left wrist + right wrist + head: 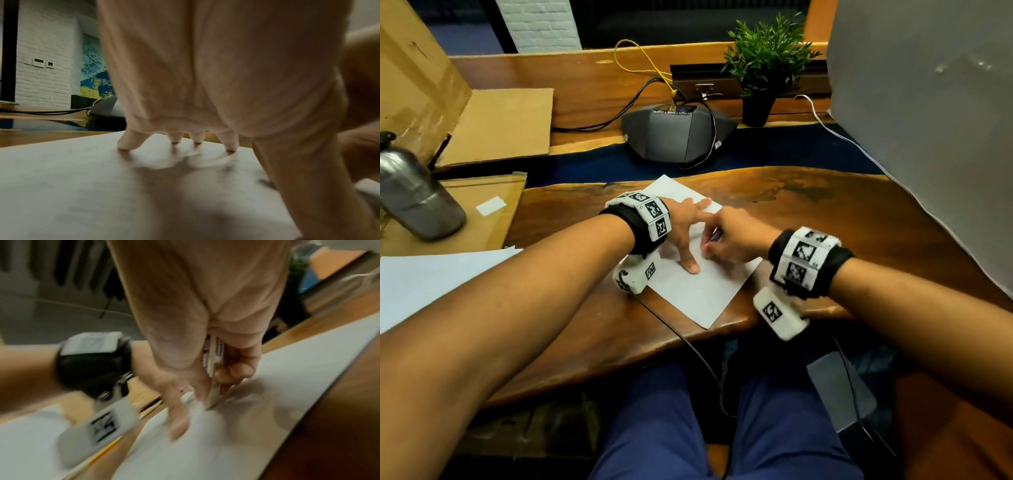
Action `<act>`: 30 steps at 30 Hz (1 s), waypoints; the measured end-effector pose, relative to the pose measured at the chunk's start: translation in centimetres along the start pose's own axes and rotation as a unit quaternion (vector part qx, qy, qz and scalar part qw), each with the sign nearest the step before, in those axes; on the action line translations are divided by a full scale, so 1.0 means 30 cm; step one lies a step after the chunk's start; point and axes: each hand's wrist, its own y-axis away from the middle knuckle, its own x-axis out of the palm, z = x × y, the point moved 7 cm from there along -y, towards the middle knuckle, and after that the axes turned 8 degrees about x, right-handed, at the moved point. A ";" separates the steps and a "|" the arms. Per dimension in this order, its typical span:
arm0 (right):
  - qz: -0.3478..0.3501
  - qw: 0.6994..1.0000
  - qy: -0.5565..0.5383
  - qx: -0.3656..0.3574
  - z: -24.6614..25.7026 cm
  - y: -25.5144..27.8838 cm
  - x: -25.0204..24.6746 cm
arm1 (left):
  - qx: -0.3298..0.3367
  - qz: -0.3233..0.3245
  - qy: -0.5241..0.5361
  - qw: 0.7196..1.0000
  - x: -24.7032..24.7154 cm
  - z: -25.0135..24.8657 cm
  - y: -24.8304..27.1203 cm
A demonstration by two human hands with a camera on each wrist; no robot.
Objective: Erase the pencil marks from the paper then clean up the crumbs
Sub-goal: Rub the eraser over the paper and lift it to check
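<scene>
My left hand [686, 230] presses spread fingers flat on the white rectangular paper sheet [698, 291], mid-table, long axis running near-right to far-left. My right hand [736, 236] pinches the sleeved eraser [213, 369], tip down on the sheet.

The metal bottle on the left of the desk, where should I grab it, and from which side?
Grip the metal bottle around its cylindrical body, below the narrower dark cap. It stands upright on cardboard, so come from its right with the left hand, which now presses the paper. The open box crowds its far side.
</scene>
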 end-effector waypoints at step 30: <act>-0.045 0.998 -0.010 0.047 -0.126 -0.066 -0.076 | -0.037 0.025 -0.048 0.998 -0.004 -0.010 -0.030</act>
